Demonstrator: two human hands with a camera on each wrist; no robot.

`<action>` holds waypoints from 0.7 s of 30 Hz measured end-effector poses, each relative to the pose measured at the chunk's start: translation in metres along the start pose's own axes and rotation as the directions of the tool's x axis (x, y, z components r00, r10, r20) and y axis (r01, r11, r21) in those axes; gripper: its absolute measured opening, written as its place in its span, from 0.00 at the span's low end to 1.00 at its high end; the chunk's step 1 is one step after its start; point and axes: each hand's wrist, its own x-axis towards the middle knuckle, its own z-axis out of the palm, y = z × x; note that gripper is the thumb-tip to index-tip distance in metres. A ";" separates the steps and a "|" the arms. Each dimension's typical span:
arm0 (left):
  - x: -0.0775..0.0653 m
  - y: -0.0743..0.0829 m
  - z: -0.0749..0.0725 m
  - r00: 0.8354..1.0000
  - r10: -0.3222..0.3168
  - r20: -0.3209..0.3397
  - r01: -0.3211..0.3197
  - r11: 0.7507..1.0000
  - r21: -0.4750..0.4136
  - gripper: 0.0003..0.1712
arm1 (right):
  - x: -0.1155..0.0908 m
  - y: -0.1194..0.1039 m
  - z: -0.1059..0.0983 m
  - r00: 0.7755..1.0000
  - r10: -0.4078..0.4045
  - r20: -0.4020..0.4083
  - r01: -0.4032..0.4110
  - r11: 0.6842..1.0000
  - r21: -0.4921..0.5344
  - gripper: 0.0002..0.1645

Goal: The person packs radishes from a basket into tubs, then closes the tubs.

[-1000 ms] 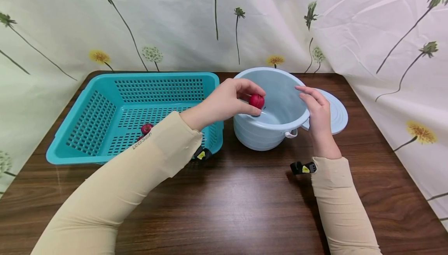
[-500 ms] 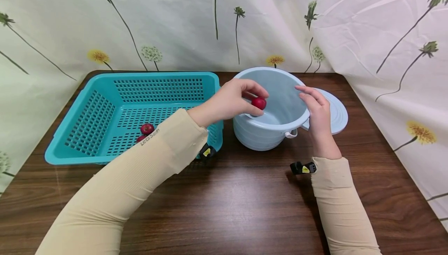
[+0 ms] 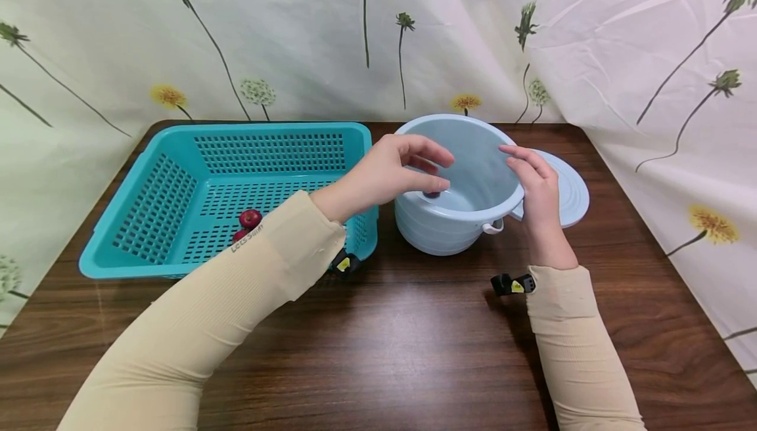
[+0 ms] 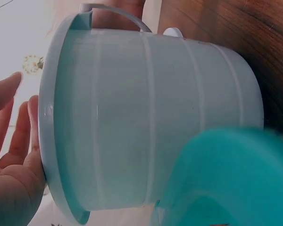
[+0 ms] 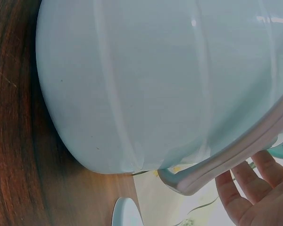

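My left hand (image 3: pixel 399 167) hovers over the left rim of a light blue bucket (image 3: pixel 440 230), fingers spread and nothing between them. Just under its thumb, a dark red bit of a plum (image 3: pixel 432 194) shows inside the bucket; the hand hides most of it. In the left wrist view, the fingers (image 4: pixel 21 136) are apart beside the bucket's rim. My right hand (image 3: pixel 537 188) rests at the bucket's right rim with fairly straight fingers, near the handle (image 5: pixel 236 150). Two plums, one (image 3: pixel 250 219) in plain sight and another (image 3: pixel 239 234) partly behind the sleeve, lie in a teal basket (image 3: pixel 225 130).
The basket stands left of the bucket on a dark wooden table (image 3: pixel 402 352). A light blue lid (image 3: pixel 570 191) lies to the right, behind the right hand. A flower-print cloth (image 3: pixel 331 37) hangs along the table's back.
My left hand held a plum over the bucket and has let it go; the plum has dropped down inside. The right hand has stayed in place.
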 end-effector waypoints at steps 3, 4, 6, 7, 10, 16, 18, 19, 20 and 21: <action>-0.004 0.002 0.000 1.000 0.010 0.003 -0.010 0.999 -0.037 0.18 | 0.000 0.000 0.000 1.000 0.001 -0.001 -0.001 1.000 -0.004 0.16; -0.006 0.004 0.000 1.000 0.018 0.003 -0.018 0.999 -0.034 0.18 | 0.000 0.000 0.000 1.000 0.002 0.000 -0.002 1.000 -0.005 0.16; -0.009 0.005 -0.001 0.999 0.034 0.001 -0.034 0.999 -0.024 0.18 | 0.000 -0.001 0.000 1.000 0.002 0.000 -0.002 1.000 -0.003 0.15; -0.011 0.006 -0.001 0.999 0.038 0.002 -0.038 0.999 -0.022 0.18 | 0.000 -0.001 0.000 1.000 0.004 0.001 -0.004 1.000 -0.002 0.15; -0.017 0.008 -0.005 0.999 0.043 -0.004 -0.043 0.999 -0.001 0.17 | 0.000 -0.001 -0.001 1.000 0.012 0.007 -0.011 1.000 -0.003 0.16; -0.027 0.008 -0.015 0.999 0.028 -0.030 -0.026 0.997 0.069 0.16 | 0.000 -0.001 -0.001 1.000 0.012 0.008 -0.012 1.000 -0.012 0.16; -0.030 0.007 -0.019 0.999 0.023 -0.041 -0.019 0.995 0.094 0.15 | 0.000 -0.001 -0.001 1.000 0.007 0.005 -0.007 1.000 -0.011 0.16; -0.031 0.006 -0.022 0.999 0.018 -0.047 -0.013 0.995 0.103 0.15 | 0.000 -0.001 -0.001 1.000 0.005 0.004 -0.005 1.000 -0.010 0.16; -0.033 0.005 -0.024 0.999 0.013 -0.053 -0.007 0.994 0.111 0.16 | 0.000 -0.001 -0.001 1.000 0.004 0.004 -0.004 1.000 -0.007 0.16; -0.034 0.003 -0.026 0.998 0.005 -0.059 0.001 0.993 0.114 0.16 | 0.000 -0.001 -0.001 1.000 0.003 0.003 -0.003 1.000 -0.007 0.16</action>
